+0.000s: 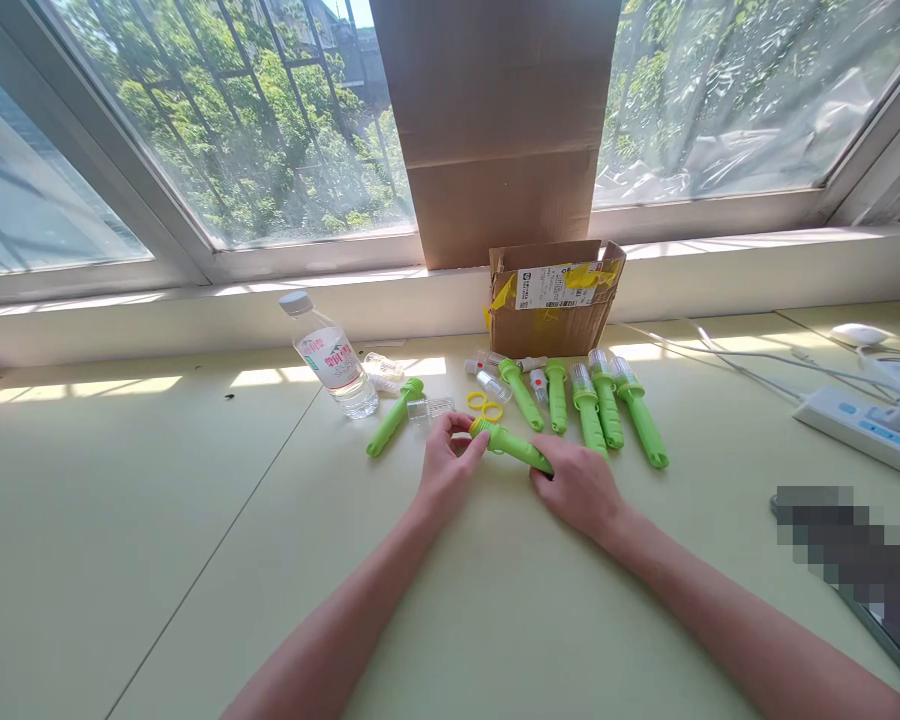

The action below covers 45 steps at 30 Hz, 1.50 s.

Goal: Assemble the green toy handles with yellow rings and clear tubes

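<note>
My right hand (579, 487) is closed round the lower end of a green plastic handle (521, 447), which lies slanted just above the table. At the handle's threaded end, my left hand (452, 455) pinches a yellow ring (477, 426) between thumb and fingers. Part of that ring is hidden by the fingertips. Two more yellow rings (484, 406) lie right behind. Left of them rest a clear ribbed plastic cap (430, 408) and another green handle (396, 418). To the right lie several green handles, some with clear caps fitted, such as this capped handle (641, 415).
A water bottle (331, 360) stands back left. An open cardboard box (551, 325) sits against the sill, with small clear and white parts (493, 382) before it. On the right are a power strip (862, 425), cables and a dark, partly blurred-out object (855, 560).
</note>
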Available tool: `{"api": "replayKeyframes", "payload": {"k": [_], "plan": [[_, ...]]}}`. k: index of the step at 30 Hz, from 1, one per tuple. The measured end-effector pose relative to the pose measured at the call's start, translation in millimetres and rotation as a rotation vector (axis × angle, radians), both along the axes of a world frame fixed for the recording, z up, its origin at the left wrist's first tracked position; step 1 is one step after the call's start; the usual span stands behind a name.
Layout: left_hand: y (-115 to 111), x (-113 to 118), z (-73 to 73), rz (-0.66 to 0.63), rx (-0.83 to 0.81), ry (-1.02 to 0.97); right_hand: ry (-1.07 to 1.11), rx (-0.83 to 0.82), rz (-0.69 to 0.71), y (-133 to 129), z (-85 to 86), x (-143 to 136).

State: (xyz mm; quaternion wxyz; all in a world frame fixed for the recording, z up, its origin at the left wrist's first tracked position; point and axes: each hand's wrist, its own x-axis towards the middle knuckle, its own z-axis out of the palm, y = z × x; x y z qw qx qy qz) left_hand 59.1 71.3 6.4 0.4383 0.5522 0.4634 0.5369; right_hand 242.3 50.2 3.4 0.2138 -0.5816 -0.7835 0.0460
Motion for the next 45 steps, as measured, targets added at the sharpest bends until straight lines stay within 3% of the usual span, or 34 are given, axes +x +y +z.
{"api": "replayKeyframes", "payload": {"k": [14,33,45], "plan": [[0.0,1.8,1.6,0.144,0.099,0.186,-0.017,0.007,-0.021,-0.3,-1.8,0.0],[1.0,-0.9,3.0,0.034,-0.007,0.116,0.084,0.064,0.049,-2.1,0.8,1.5],[-1.3,1.0,7.0,0.071,0.069,0.223,0.104,0.062,0.06,-2.7,3.8,1.9]]}}
